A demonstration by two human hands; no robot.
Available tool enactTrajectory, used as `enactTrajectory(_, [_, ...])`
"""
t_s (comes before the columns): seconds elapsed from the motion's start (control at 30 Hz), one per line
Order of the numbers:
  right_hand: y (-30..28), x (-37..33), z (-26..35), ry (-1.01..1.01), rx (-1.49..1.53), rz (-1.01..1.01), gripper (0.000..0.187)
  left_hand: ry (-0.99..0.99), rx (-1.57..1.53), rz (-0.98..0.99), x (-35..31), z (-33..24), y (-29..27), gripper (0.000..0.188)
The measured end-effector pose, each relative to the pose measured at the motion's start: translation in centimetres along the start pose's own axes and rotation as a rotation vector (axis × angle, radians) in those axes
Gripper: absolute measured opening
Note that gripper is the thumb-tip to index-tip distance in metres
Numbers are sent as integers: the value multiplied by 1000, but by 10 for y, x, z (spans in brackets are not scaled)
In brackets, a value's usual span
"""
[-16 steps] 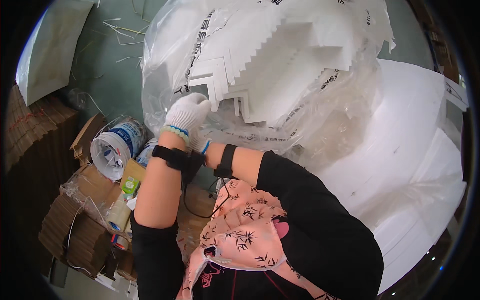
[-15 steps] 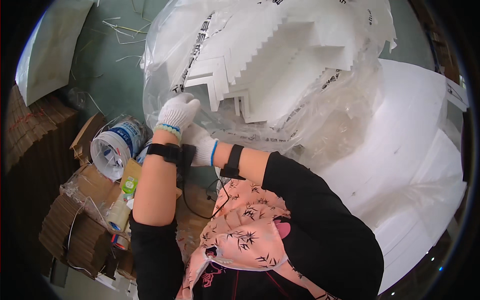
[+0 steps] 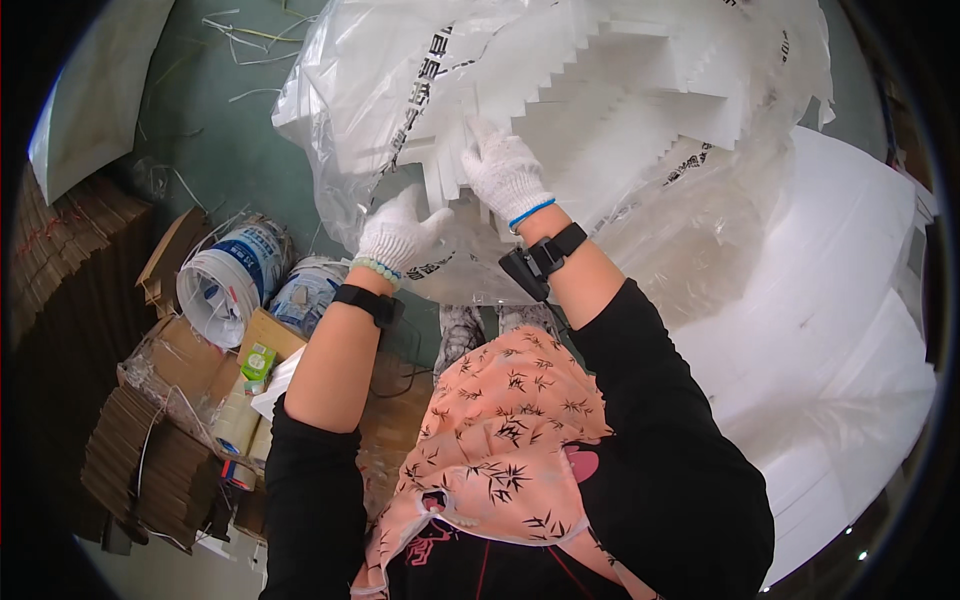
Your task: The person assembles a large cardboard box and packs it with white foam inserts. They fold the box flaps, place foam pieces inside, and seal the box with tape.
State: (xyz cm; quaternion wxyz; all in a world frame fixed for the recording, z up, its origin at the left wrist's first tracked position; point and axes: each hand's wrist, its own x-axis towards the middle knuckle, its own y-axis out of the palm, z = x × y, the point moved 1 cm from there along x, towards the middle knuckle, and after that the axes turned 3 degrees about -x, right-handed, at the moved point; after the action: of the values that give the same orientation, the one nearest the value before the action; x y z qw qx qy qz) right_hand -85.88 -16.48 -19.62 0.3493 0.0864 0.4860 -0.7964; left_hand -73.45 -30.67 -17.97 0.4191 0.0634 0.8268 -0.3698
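Note:
A large clear plastic bag (image 3: pixel 345 150) with dark printing lies around several white, stepped, L-shaped sheets (image 3: pixel 560 120), stacked in rows. Both of my hands wear white knitted gloves. My left hand (image 3: pixel 398 232) rests at the bag's near left edge, its thumb apart from the fingers; the fingertips are partly hard to make out against the plastic. My right hand (image 3: pixel 503 172) reaches over the near end of the stack, fingers stretched forward against the bag and the white pieces. I see nothing clearly gripped in either hand.
Left of me stand a white-and-blue bucket (image 3: pixel 222 290), tape rolls (image 3: pixel 237 425) and bundled brown cardboard (image 3: pixel 135 465). A large white sheet (image 3: pixel 820 330) spreads on the right. Loose straps (image 3: pixel 245 40) lie on the green floor at the far left.
My hands were close together at the bag's left edge and have come apart. The right moved right and forward onto the stack; the left moved slightly right and nearer. The bag's left side spread out.

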Motion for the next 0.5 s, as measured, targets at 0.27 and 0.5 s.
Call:
enactTrajectory(0.27, [8,9,-1,26,-24,-10,56,-145,-84,-124,29,-31,10,87])
enactTrajectory(0.5, [11,14,8,75,-63,-21,54,-179,-16,-14,-5,-6,0,66])
